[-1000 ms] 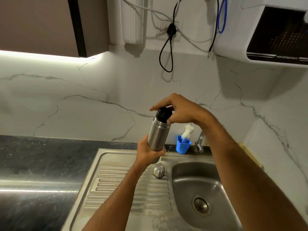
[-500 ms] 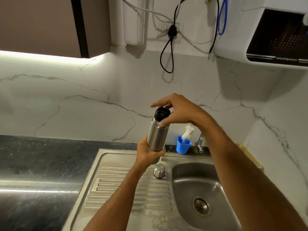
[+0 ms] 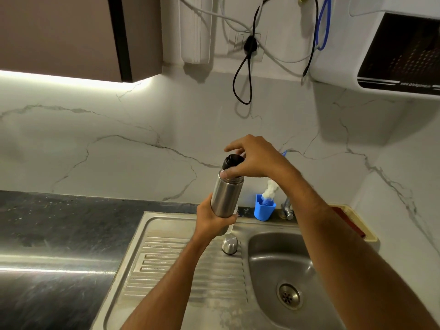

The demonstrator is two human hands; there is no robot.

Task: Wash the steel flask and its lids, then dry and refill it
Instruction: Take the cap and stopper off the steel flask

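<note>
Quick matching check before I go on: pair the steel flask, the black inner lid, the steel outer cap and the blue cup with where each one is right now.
Things:
1. steel flask
2. black inner lid
3. steel outer cap
4. blue cup

Places:
A. standing on the ribbed drainboard beside the basin
B. held up around its lower body by the left hand
C. at the back edge of the sink, beside the tap, with something white sticking out
D. on the flask's mouth, gripped by the right hand

Pairs: 1-B, 2-D, 3-A, 4-C
</note>
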